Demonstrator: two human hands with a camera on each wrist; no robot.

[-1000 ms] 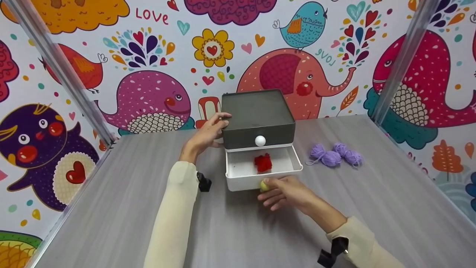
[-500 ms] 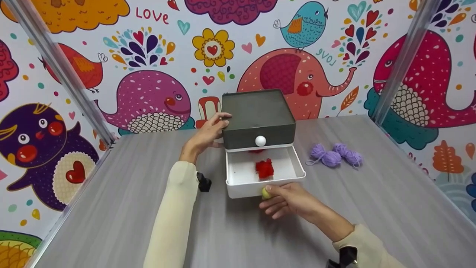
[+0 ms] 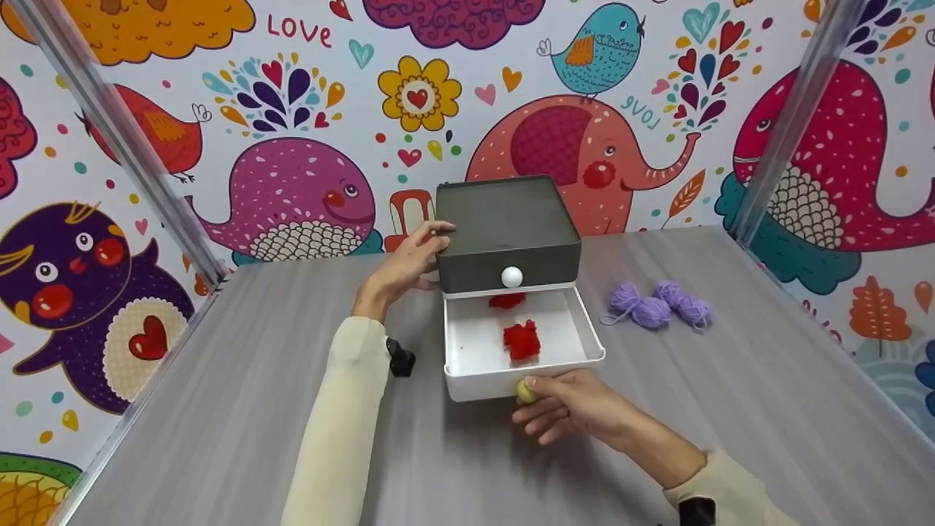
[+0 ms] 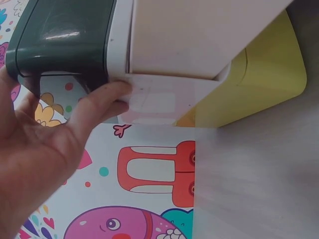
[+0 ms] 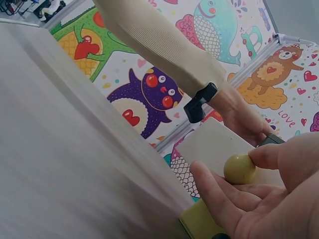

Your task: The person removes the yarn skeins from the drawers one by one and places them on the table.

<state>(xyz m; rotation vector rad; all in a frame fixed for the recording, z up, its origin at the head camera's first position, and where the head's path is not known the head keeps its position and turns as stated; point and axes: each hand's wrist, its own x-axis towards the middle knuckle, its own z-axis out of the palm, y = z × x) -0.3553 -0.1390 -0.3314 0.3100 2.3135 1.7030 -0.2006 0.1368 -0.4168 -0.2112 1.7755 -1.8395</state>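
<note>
Drawer (image 3: 482, 387) juts out just below frame centre; right hand (image 3: 581, 408) pinches its yellowish knob (image 3: 524, 392), left hand (image 3: 404, 267) grips the drawer cabinet (image 3: 508, 215). I should pull slowly and level, so nothing tips.

A white drawer (image 3: 478, 388) with a yellow knob (image 5: 239, 169) juts out beneath a dark-grey box (image 3: 504, 215).

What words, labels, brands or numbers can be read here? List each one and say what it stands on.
"LOVE": red lettering on the patterned wall, upper left of the head view; readable in the right wrist view too.
"LOVE", mirrored: green lettering on the same wall, above the elephant's trunk.
I can read none on the drawer unit or yarn balls.
</note>
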